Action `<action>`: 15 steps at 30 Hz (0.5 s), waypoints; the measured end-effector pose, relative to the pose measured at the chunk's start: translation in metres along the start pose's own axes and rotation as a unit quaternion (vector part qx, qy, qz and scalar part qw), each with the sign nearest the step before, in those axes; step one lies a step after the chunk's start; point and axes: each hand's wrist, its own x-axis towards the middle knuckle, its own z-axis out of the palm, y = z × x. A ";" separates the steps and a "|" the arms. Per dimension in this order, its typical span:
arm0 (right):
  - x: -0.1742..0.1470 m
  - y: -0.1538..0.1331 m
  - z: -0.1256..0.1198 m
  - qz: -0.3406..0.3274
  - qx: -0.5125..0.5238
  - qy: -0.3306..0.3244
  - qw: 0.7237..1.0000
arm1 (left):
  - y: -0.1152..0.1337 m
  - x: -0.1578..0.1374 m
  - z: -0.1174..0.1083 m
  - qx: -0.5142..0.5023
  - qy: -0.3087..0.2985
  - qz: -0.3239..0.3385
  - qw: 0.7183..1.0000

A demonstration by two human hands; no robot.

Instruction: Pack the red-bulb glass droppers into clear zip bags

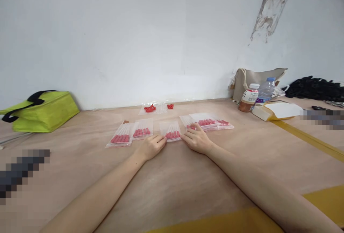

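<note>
A small clear plastic bag (170, 127) of thin white sticks with red ends lies flat before me. My left hand (152, 147) is closed at its lower left corner, fingertips pinching the edge. At the lower right corner my right hand (196, 139) pinches too, its fingers curled. Just beyond the right hand, similar bags (206, 121) overlap in a pile. To the left lie two more filled bags, one (142, 128) nearer the left hand and another (119, 136) farther out. The bags' exact closure is too small to make out.
Against the wall lies clear plastic with loose red pieces (149, 108). A lime-green bag (48, 113) stands left. On the right are a brown drink bottle (248, 98), a clear bottle (266, 89), a beige bag (239, 82), a yellow-white packet (279, 109) and a black heap (314, 88).
</note>
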 end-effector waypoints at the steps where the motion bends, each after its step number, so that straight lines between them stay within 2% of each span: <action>1: 0.000 0.001 -0.001 -0.012 -0.004 0.002 1.000 | -0.002 -0.001 -0.001 0.009 -0.001 0.010 1.000; 5: 0.000 0.004 -0.003 -0.045 -0.018 0.010 0.999 | -0.006 -0.003 -0.004 0.032 -0.007 0.041 0.999; 15: 0.000 0.002 -0.001 -0.019 -0.022 -0.012 1.000 | -0.005 -0.001 -0.003 0.048 0.009 0.035 0.998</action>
